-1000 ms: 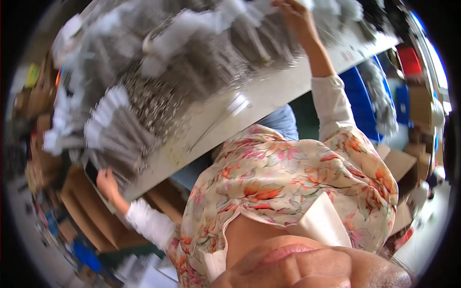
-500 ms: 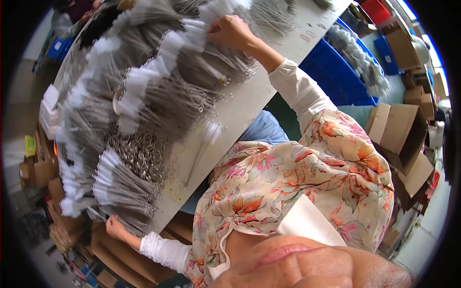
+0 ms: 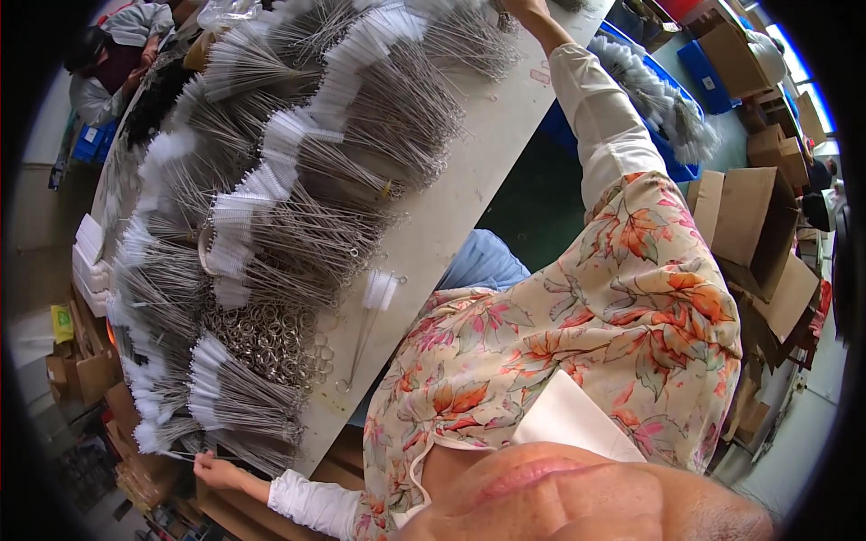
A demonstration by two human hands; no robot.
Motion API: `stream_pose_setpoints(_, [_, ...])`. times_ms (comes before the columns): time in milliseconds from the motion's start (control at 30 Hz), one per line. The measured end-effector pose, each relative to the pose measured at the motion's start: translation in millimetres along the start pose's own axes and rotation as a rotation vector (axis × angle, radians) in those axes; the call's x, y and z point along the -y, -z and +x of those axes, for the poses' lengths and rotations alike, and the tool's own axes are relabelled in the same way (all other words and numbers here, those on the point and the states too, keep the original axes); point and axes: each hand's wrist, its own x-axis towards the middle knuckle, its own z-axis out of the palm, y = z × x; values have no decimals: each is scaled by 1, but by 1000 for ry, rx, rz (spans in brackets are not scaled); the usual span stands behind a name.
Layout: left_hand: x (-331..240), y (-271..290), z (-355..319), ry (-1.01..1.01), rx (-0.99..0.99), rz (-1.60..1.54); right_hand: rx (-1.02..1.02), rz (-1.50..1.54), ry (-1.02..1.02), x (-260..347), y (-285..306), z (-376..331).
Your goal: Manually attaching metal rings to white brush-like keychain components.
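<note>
Piles of thin wire-handled brushes with white bristle heads cover the table, a long row (image 3: 325, 162) running through the middle. My left hand (image 3: 216, 471) is closed at the near left end of the piles, pinching what looks like a thin wire-handled brush (image 3: 179, 454). Beside it lies a bundle of brushes (image 3: 244, 388). At the top edge is my right hand (image 3: 528, 7), arm stretched out past the far brushes (image 3: 469, 41); its fingers are cut off by the picture's edge. A heap of metal rings (image 3: 257, 329) sits between the brush piles.
A few loose brushes (image 3: 374, 302) lie near the table's front edge. Right of the table stands a blue bin (image 3: 690, 171) with more white brushes, then open cardboard boxes (image 3: 749, 221). Another person (image 3: 122, 59) sits at the far left. White boxes (image 3: 90, 257) stand at the left edge.
My right hand has moved from over the brush row up and away to the top edge. My left hand sits slightly lower in view. The whole view has shifted, showing more of the other person.
</note>
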Motion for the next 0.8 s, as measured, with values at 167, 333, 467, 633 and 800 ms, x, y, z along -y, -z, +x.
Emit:
stream_pose_setpoints(167, [-60, 27, -23, -36, -26, -293, 115, -141, -246, -29, -16, 15])
stream_pose_setpoints(333, [-135, 66, -74, 264, 271, -760, -235, 15, -74, -11, -11, 10])
stream_pose_setpoints(467, [-174, 73, -112, 303, 603, -1403, -477, 70, 671, 118, 4, -53])
stream_pose_setpoints(633, [-272, 54, -159, 36, 667, -1103, 790, 1119, 294, 235, -54, -195])
stream_pose_setpoints(800, [-333, 23, -181, -416, 599, -1069, 1152, 1396, 217, 300, -97, -318])
